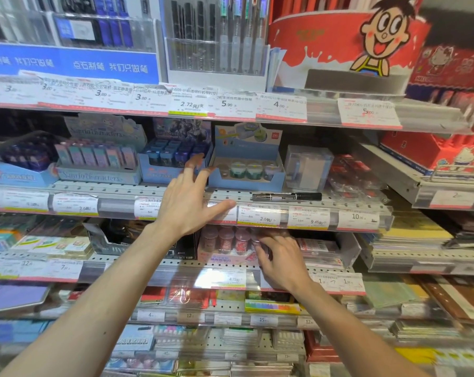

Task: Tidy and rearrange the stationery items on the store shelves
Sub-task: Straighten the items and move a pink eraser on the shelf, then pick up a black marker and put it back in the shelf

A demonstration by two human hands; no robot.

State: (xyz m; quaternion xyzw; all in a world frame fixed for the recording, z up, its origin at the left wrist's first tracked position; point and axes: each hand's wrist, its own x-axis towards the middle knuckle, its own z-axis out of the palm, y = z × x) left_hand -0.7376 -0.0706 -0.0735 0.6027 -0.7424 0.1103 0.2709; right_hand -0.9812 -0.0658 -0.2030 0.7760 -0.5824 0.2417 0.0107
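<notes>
I note a middle shelf (137,187) of perforated grey metal, its front rail lined with price tags (259,216). Standing directly on it, left to right: a blue display box (18,175), a pastel display box (98,174), a dark-blue display box (163,170), a light-blue tray of round tape rolls (246,178) and a clear plastic box (308,165). A black marker (287,196) lies on its side at the front edge, just before that tray. The shelf below (137,261) carries a pink box of round items (226,247).

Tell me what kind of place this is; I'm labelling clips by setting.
Most likely a stationery shop aisle: tiered shelves edged with price tags, display boxes of small items, and racked pens above.
</notes>
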